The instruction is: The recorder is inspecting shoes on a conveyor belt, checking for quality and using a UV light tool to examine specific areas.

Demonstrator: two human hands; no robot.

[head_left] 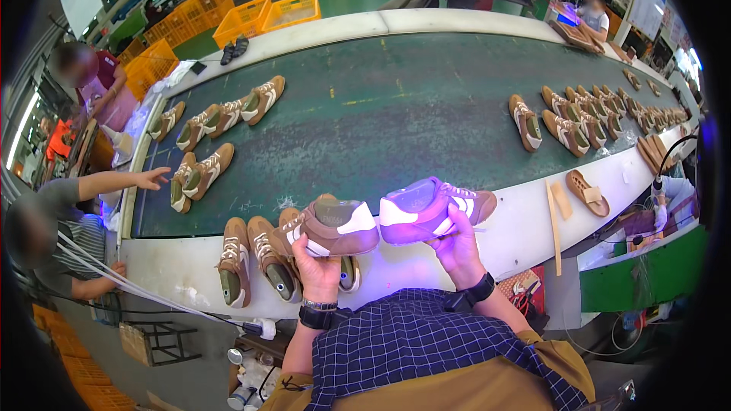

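Note:
My left hand (314,262) grips a brown and white sneaker (335,227) from below, holding it on its side above the white table edge. My right hand (457,242) holds a matching sneaker (430,209) beside it, heel to heel; this one glows purple under a light. Both shoes hover over the near rim (175,266) of the green conveyor belt (381,114). Three more brown sneakers (255,259) stand on the rim just left of my left hand.
Pairs of sneakers (221,118) lie on the belt's left side and a long row (586,118) at the right. A person's hand (150,177) reaches onto the belt from the left. Insoles (586,192) and a wooden strip (553,224) lie at right. Yellow crates (263,15) stand behind.

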